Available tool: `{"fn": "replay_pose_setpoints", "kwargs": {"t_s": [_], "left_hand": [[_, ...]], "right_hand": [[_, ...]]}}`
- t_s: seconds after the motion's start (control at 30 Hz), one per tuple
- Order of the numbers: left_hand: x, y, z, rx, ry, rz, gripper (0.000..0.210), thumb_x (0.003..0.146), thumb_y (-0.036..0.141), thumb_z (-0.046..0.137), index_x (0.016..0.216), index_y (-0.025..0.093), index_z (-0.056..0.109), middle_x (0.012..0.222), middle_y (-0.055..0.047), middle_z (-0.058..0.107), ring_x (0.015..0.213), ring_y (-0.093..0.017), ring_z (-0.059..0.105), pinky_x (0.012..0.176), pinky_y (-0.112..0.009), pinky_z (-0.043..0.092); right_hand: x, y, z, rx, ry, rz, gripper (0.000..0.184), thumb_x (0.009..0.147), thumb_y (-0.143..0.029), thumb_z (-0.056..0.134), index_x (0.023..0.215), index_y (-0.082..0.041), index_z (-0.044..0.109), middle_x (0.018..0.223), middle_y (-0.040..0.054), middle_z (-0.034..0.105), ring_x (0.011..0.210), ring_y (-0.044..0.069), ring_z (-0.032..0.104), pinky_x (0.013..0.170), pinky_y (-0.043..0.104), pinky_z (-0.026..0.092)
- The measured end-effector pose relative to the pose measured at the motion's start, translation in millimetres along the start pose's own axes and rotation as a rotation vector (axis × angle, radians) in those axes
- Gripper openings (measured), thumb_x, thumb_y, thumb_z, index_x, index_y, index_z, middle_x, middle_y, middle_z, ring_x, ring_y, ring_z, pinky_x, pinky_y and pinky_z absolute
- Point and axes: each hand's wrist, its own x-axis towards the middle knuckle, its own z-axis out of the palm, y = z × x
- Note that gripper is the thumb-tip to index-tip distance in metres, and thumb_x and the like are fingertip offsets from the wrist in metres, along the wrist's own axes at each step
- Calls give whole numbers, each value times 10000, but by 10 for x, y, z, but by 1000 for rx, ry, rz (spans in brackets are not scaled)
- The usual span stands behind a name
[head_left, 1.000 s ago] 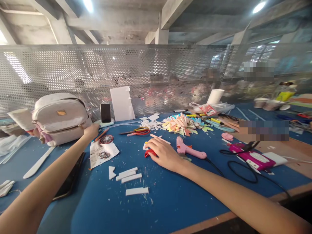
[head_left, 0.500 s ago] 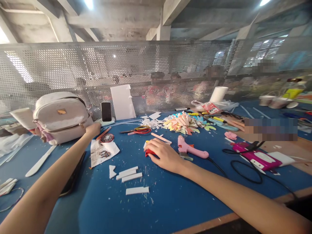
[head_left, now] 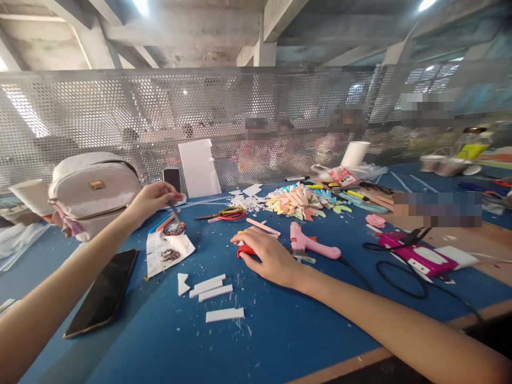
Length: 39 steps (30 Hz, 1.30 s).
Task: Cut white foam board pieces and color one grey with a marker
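Observation:
My left hand (head_left: 152,202) is closed on a slim dark stick-like tool (head_left: 175,212), its fingers pinched near the upper end. The tool points down at a small round dish (head_left: 174,229) filled with tiny mixed bits. Under the dish lies a stained white paper (head_left: 158,261) with a heap of similar bits (head_left: 170,255). My right hand (head_left: 274,256) rests low over the table, fingers curled over a red object (head_left: 245,250) whose kind I cannot make out. Something white and yellow shows by its fingertips. Just beyond the hand lies a flat pink strip (head_left: 263,228).
A pink glue gun (head_left: 314,245) lies right of my right hand. Red-handled scissors (head_left: 228,214) and a pile of coloured pieces (head_left: 298,200) are behind. White strips (head_left: 224,314) lie in front, a black phone (head_left: 104,293) and a backpack (head_left: 94,186) to the left.
My left hand has moved from beside the backpack toward the right and now holds the dark tool over the round dish. My right hand stays in nearly the same place.

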Motion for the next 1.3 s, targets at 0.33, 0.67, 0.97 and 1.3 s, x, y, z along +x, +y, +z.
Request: {"fn": "replay_pose_setpoints", "kwargs": {"t_s": [0.33, 0.67, 0.97, 1.3], "left_hand": [[-1140, 741, 552, -164, -166, 517, 167, 946, 387, 669, 1014, 260, 754, 1002, 6, 788, 940, -165, 732, 848, -228, 553], [-1076, 567, 825, 565, -68, 859, 504, 1093, 405, 223, 747, 185, 516, 584, 7, 545, 477, -151, 457, 480, -289, 301], [-1318, 351, 781, 501, -278, 501, 432, 1094, 397, 176, 776, 229, 416, 605, 40, 520, 516, -155, 478, 516, -285, 293], [-594, -20, 1130, 666, -271, 424, 188, 1015, 225, 477, 934, 196, 644, 911, -43, 632, 844, -218, 656, 697, -286, 472]], "right_hand": [[-68, -414, 53, 1016, -356, 266, 348, 943, -495, 632, 917, -155, 563, 810, 3, 581, 680, 102, 558, 657, 240, 459], [-47, -569, -149, 1125, -124, 234, 389, 924, -528, 650, 992, -201, 450, 707, -49, 554, 512, 69, 474, 491, 199, 323], [-408, -511, -500, 931, 60, 244, 302, 1049, -455, 406, 913, -201, 494, 598, -69, 439, 472, 82, 344, 479, 224, 258], [-507, -364, -171, 880, -225, 461, 357, 987, -533, 510, 1029, -178, 491, 783, 3, 530, 713, 147, 476, 670, 284, 355]]}}
